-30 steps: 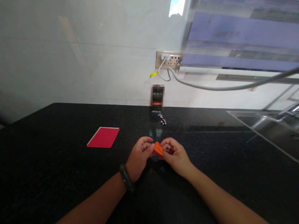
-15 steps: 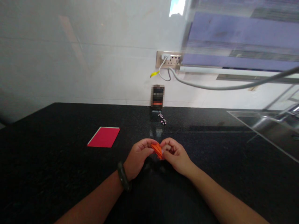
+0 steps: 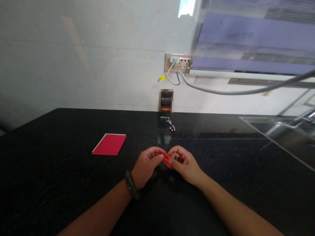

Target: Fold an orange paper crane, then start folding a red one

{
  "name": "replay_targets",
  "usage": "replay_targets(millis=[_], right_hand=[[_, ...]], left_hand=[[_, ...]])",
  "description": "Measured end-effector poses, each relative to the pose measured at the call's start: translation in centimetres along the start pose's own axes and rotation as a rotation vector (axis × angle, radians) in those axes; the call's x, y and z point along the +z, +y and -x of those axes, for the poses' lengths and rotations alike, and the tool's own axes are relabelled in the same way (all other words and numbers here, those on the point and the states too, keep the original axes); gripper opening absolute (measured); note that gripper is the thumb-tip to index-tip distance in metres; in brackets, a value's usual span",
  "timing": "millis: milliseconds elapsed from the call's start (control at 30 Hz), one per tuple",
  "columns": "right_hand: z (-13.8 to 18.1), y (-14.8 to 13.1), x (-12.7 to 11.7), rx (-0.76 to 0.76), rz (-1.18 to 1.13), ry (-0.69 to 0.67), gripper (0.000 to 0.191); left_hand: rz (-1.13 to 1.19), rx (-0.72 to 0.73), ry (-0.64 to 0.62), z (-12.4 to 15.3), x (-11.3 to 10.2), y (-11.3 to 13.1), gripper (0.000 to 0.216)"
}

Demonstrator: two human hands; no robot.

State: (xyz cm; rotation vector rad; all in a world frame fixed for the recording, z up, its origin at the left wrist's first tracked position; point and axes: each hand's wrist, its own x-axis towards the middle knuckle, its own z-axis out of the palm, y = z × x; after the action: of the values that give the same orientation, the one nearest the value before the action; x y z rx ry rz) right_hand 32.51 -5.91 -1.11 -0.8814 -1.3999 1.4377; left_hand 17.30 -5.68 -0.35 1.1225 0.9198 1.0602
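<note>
Orange paper (image 3: 167, 159), long axis far left to near right, pinched between left hand (image 3: 146, 166) and right hand (image 3: 186, 166)

Orange paper (image 3: 166, 158), speckled black counter (image 3: 71, 131)

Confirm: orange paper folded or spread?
Folded: the orange paper is a small, layered piece pinched between the left hand and right hand.

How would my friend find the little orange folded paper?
Start at the speckled black countertop. Near its middle, a bare left hand and a bare right hand pinch the small, folded orange paper between them. It's creased and held, while the flat red paper off to the left lies untouched.
</note>
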Motion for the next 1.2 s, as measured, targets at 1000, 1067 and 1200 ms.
replay_targets(millis=[1000,1067,1200], right_hand=[[-0.35,0.0,-1.0,0.058,0.272,-0.051,0.03],[-0.37,-0.05,-0.97,0.071,0.259,-0.07,0.033],[-0.41,0.1,-0.95,0.104,0.225,-0.036,0.033]], left_hand=[[-0.022,-0.066,-0.105,-0.03,0.01,-0.3,0.011],[0.003,-0.035,-0.133,0.0,0.06,-0.49,0.013],[-0.029,-0.02,-0.141,0.03,0.08,-0.65,0.011]])
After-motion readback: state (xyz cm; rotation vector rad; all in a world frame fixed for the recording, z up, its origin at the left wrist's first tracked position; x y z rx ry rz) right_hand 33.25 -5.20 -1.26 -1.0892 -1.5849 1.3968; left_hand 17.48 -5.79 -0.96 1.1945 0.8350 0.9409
